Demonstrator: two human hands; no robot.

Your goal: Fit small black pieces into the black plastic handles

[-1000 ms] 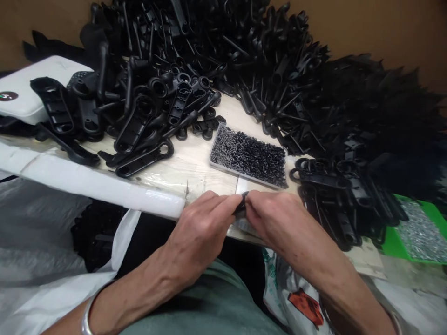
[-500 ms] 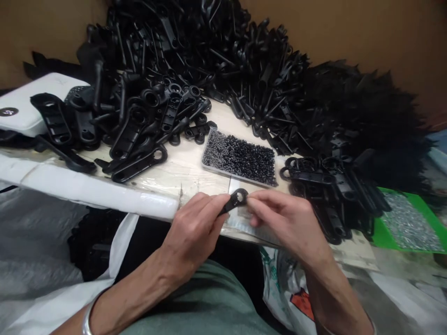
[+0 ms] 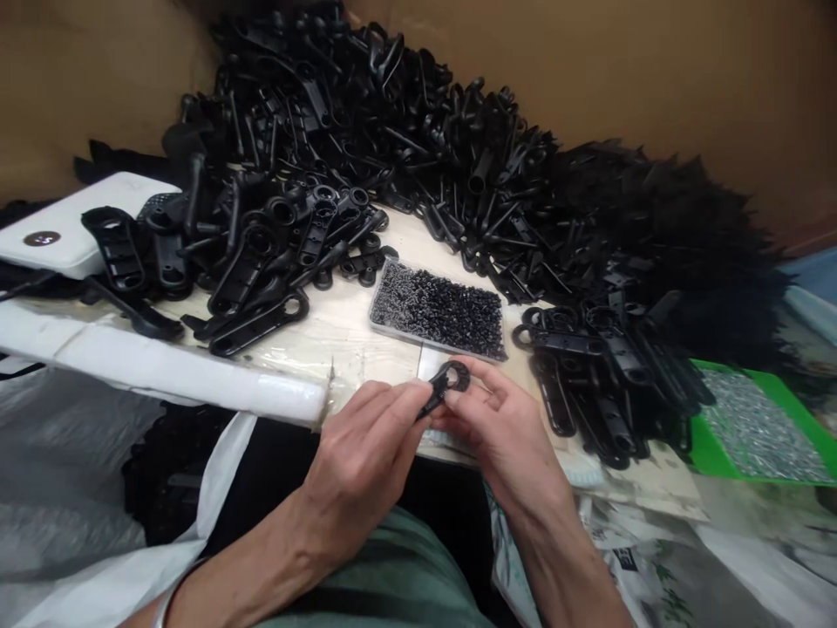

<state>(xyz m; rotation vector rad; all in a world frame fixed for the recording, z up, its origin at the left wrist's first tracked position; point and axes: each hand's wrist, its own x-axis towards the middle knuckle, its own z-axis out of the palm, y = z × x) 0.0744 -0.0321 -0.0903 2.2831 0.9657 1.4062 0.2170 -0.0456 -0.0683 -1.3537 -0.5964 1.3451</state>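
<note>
Between my hands is a black plastic part with a ring-shaped end (image 3: 437, 385), just over the table's near edge. My left hand (image 3: 366, 449) pinches its narrow body, most of which the fingers hide. My right hand (image 3: 506, 427) closes on the ring end, thumb below the hole and fingers curled behind. Whether a small piece is also in those right fingers cannot be made out. Just beyond the hands lies a shallow clear tray (image 3: 418, 338) holding many small black and grey pieces.
A large heap of black plastic parts (image 3: 392, 131) covers the back of the table. More lie at left beside a white box (image 3: 71, 244) and at right (image 3: 615, 358). A green tray (image 3: 712, 453) of small shiny metal pieces stands far right. White foam (image 3: 196, 379) lines the left front edge.
My right hand has moved in from beside the ring and now grips it, with the thumb over its lower rim. The camera view has shifted slightly; my left hand keeps its hold.
</note>
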